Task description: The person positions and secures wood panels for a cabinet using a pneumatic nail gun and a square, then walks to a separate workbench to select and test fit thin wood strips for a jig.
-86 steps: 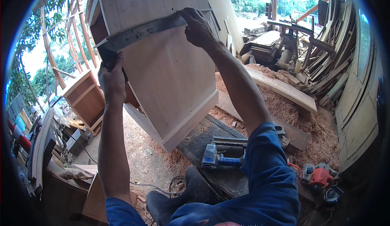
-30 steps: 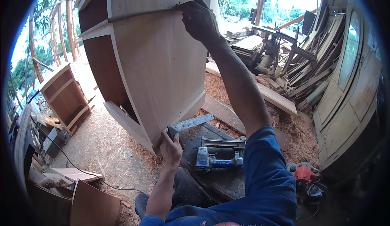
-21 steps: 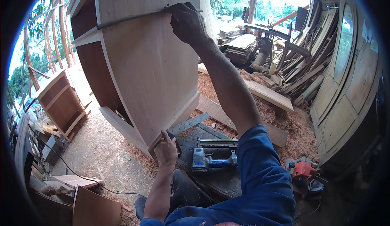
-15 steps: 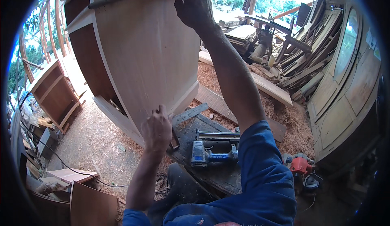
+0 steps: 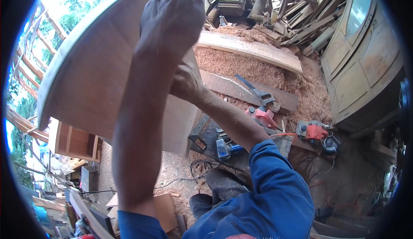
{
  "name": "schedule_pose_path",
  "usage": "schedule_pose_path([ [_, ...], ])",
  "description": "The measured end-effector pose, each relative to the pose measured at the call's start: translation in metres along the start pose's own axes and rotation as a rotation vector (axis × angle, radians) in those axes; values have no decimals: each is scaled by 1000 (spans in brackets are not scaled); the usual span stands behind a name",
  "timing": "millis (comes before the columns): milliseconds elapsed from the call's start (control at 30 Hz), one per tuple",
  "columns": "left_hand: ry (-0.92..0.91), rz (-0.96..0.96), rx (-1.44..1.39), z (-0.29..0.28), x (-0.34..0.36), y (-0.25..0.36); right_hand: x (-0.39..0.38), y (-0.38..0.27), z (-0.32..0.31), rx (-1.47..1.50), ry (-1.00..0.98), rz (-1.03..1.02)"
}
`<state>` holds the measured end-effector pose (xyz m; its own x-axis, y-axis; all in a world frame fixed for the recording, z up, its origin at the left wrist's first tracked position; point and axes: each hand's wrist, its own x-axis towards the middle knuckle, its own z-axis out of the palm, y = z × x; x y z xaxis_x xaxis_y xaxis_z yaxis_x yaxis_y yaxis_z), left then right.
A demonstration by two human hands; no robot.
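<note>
A large pale wooden furniture piece (image 5: 103,71) with a long curved edge fills the upper left, leaning at a slant. Close in front of it, my left hand (image 5: 174,19) is raised with its fingers curled into a fist; whatever they may grip is hidden. My right hand (image 5: 188,82) reaches in against the panel lower down, and its fingers disappear behind my left forearm. Below my right forearm, a blue and silver nail gun (image 5: 223,149) lies on the dark bench (image 5: 282,145), partly covered.
Beyond the bench lie a handsaw (image 5: 254,88), a red power planer (image 5: 262,116) and a plank (image 5: 254,52) on wood shavings. Farther right are a red router (image 5: 316,131) and a large wooden door (image 5: 361,71). A small brown cabinet (image 5: 77,140) stands at left.
The furniture piece now appears turned and tilted, its curved edge swung out left. My left hand has risen from its lower end; my right hand has come down from its top. The view has shifted.
</note>
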<state>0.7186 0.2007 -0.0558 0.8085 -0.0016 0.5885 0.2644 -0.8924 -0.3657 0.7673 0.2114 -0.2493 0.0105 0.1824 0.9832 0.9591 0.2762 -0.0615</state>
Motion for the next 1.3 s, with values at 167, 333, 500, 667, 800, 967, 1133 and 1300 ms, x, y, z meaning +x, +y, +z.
schedule_pose_path([
  [167,-236,296,309,51,112,-44,21,-33,-12,-55,-38,228],
  [333,-851,368,546,102,139,-58,20,-38,-13,-28,-216,345],
  [500,-1092,283,467,112,150,-42,20,-26,-32,5,-256,351],
  [667,-1032,227,482,123,144,-45,25,-25,-34,18,-323,336],
  [800,-1023,202,480,133,138,-45,24,-31,-33,49,-362,376],
  [967,-977,225,478,140,142,-44,10,-34,-46,104,-303,470],
  [1133,-1143,133,523,143,153,-40,-148,-86,-113,18,-638,790],
  [1300,-1244,89,667,132,165,-31,-259,-131,-185,-209,-1126,1052],
])
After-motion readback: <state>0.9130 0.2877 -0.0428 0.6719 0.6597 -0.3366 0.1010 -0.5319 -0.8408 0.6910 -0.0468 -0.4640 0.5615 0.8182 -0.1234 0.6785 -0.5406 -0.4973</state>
